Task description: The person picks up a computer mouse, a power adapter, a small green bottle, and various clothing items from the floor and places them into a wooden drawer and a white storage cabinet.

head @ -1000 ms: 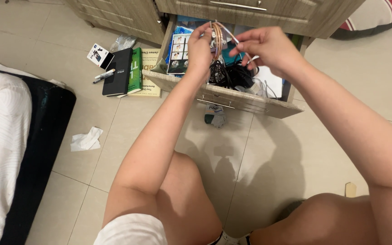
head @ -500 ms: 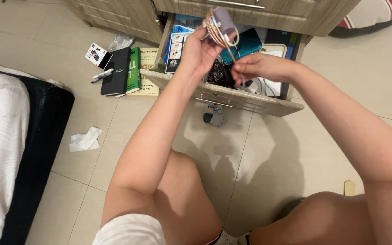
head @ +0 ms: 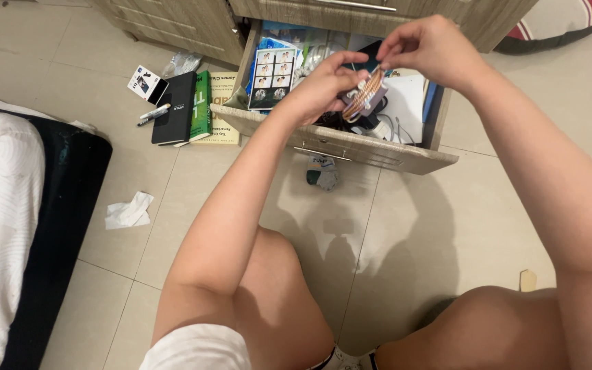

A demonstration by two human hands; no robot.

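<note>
Above the open wooden drawer (head: 351, 147), the left hand (head: 323, 85) has its fingers closed around a small grey block wound with a copper-coloured braided cable (head: 364, 96). Just above it, the right hand (head: 429, 48) pinches the cable's loose end between thumb and fingertips. Photo-strip sheets (head: 272, 68), white paper (head: 405, 103) and dark cords lie in the drawer. Left of it on the tiled floor (head: 405, 233) lie a black notebook (head: 176, 109) and a green book (head: 202, 106).
</note>
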